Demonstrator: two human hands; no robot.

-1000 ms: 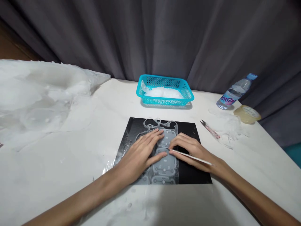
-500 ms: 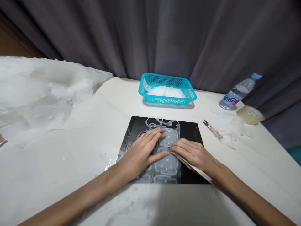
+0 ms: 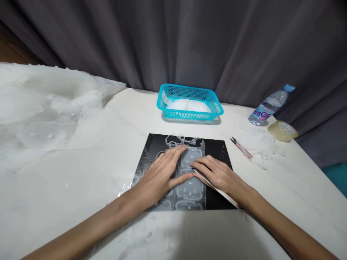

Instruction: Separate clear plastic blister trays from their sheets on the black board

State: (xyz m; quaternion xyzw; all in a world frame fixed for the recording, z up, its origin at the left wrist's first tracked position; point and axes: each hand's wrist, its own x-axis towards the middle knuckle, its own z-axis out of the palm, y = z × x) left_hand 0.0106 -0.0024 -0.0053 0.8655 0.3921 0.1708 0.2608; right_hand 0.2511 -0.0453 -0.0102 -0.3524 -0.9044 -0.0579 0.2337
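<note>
A clear moulded plastic sheet (image 3: pixel 189 187) with several rounded cells lies on a black mat (image 3: pixel 219 148) in the middle of the white table. My left hand (image 3: pixel 159 173) lies flat on the sheet's left part, fingers stretched out and pressing it down. My right hand (image 3: pixel 217 173) is closed on a thin white stick-like tool (image 3: pixel 214 186), whose tip touches the sheet close to my left thumb. The tool runs back under my right palm towards the wrist.
A turquoise basket (image 3: pixel 217 106) with clear plastic pieces stands behind the mat. Small snips (image 3: pixel 241 147), plastic scraps (image 3: pixel 258 144), a water bottle (image 3: pixel 267 106) and a tape roll (image 3: pixel 282 130) lie at the right. A large heap of clear plastic (image 3: pixel 46 108) fills the left. A grey curtain hangs behind.
My right hand has slid left and slightly forward with the tool, so its tip now sits nearer my left thumb. My left hand has stayed pressed on the sheet.
</note>
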